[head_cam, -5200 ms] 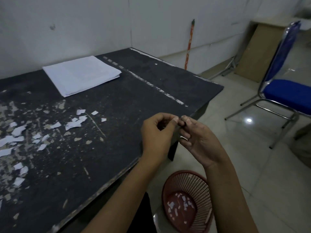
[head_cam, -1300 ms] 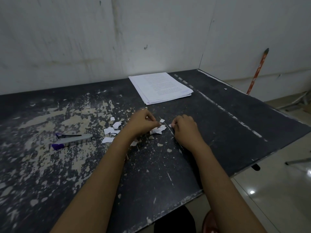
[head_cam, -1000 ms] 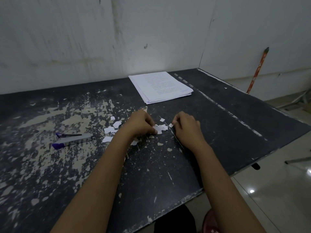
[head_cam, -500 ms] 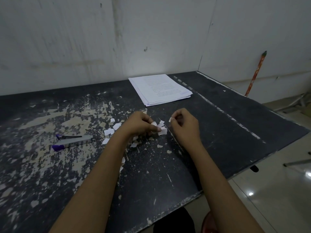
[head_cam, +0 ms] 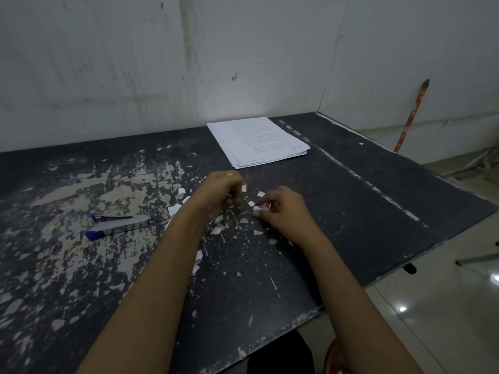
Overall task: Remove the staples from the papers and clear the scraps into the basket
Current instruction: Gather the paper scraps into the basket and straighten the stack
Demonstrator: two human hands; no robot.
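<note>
At the bottom right edge, a sliver of the red basket [head_cam: 330, 359] shows beside the right forearm. Mid-frame on the worn black table [head_cam: 351, 211], the left hand [head_cam: 220, 195] is curled shut on paper scraps [head_cam: 244, 188], and the right hand [head_cam: 280, 209] pinches a scrap among the litter. Left of them lies a stapler [head_cam: 118, 225]; the papers [head_cam: 258, 140] sit stacked further up at centre.

Stapler [head_cam: 117, 225] left, paper stack [head_cam: 258, 141] beyond; table [head_cam: 378, 190] right side open.

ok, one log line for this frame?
phase: gathering scraps | left hand: pinching scrap | right hand: pinching scrap | stapler: idle | papers: stacked | basket: below table edge
</note>
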